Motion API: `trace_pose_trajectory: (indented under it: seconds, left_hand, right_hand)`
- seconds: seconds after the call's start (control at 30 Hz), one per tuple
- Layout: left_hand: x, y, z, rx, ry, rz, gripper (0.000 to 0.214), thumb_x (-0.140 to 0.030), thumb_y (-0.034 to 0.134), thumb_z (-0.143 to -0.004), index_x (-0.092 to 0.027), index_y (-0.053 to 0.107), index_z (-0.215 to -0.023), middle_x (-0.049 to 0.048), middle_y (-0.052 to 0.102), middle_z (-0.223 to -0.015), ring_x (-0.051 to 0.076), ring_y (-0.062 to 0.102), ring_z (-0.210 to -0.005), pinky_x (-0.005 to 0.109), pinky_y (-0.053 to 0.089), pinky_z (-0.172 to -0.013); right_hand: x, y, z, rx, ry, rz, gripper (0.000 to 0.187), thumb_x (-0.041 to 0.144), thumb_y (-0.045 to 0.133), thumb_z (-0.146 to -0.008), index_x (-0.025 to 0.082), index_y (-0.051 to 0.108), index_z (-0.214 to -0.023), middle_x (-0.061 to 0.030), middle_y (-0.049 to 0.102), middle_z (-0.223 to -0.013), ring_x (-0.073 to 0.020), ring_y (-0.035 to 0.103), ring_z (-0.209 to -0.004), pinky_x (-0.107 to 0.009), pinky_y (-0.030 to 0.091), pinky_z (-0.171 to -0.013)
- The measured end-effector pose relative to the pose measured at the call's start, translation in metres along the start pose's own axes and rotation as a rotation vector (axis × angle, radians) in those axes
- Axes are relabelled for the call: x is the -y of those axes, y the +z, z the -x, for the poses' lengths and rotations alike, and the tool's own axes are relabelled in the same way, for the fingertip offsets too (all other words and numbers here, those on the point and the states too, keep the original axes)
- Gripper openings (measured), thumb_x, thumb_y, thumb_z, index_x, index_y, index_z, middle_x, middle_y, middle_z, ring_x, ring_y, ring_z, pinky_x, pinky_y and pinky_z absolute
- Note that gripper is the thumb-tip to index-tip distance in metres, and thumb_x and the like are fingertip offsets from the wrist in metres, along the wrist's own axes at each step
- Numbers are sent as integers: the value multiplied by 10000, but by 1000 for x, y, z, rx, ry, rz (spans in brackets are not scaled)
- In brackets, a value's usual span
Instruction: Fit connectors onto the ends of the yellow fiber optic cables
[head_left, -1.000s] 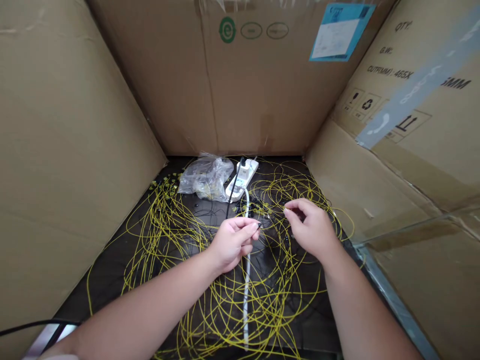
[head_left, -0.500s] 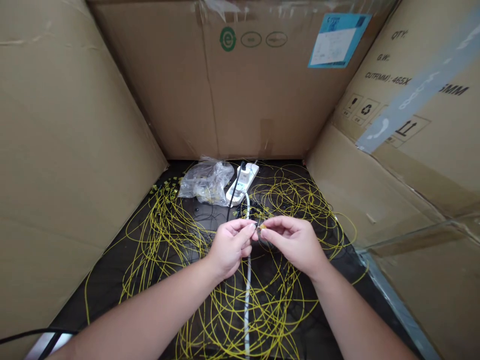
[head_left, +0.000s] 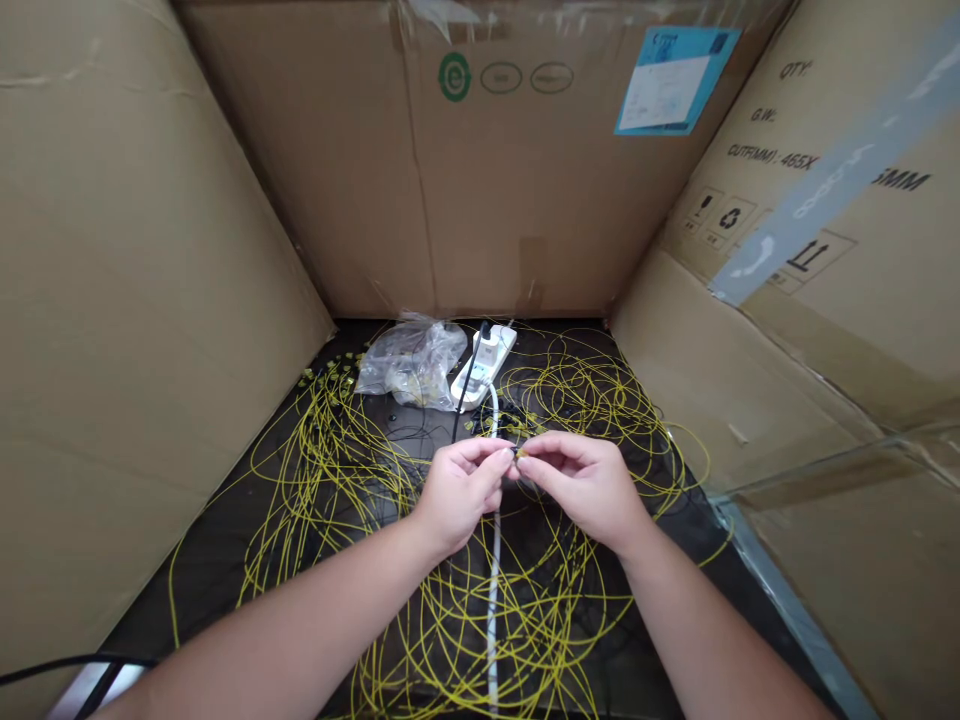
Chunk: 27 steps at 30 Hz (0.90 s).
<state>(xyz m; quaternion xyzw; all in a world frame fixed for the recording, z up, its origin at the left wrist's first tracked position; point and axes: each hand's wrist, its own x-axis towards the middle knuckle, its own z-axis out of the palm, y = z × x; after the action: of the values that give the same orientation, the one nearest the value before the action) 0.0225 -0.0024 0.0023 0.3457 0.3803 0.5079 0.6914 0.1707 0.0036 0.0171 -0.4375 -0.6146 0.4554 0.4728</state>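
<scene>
My left hand [head_left: 466, 492] is closed in a pinch on a small black piece [head_left: 514, 452], mostly covered by the fingertips. Facing it, my right hand [head_left: 585, 482] pinches a small yellow piece [head_left: 523, 455]. The two pieces meet or nearly meet between my fingertips; their exact kind is too small to tell. Beneath both hands, thin yellow wires [head_left: 480, 620] lie in loose tangles on the dark table. Just beyond the fingers is a cluster of small black and yellow wire ends [head_left: 517, 420].
A white power strip [head_left: 484, 368] with a black plug stands at the back, its white cord [head_left: 493, 600] running toward me. Beside it lies a clear plastic bag [head_left: 412, 362]. More yellow wires [head_left: 322, 440] spread left. Cardboard walls [head_left: 480, 200] enclose the table on three sides.
The black and yellow pieces have come closer together between my fingertips. My right hand has shifted slightly left, while my left hand stays almost in place.
</scene>
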Motion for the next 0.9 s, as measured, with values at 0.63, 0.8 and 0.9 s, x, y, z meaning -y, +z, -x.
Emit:
trace_pose_trajectory:
  seconds: [0.63, 0.8, 0.9]
  left_hand:
    - [5, -7, 2, 4, 124, -181, 199, -302, 647, -735, -138, 685, -841, 23, 611, -642, 29, 397, -387, 194, 295, -378]
    - [2, -5, 5, -24, 154, -268, 187, -297, 647, -733, -137, 697, -814, 35, 614, -645, 40, 408, -400, 196, 308, -378]
    - [0, -4, 7, -28, 192, -323, 186, -312, 641, -734, -148, 710, -792, 47, 624, -662, 54, 430, -419, 203, 329, -384]
  right_hand:
    - [-1, 0, 1, 12, -157, 56, 66, 189, 644, -745, 205, 703, -768, -48, 670, -796, -161, 634, -705, -311, 548, -643]
    - [0, 0, 2, 7, -185, 86, 80, 190, 637, -749, 212, 713, -758, -45, 673, -766, -159, 632, -676, -304, 551, -616]
    - [1, 2, 3, 0, -197, 74, 80, 192, 637, -748, 211, 715, -755, -48, 674, -765, -158, 630, -668, -300, 552, -599]
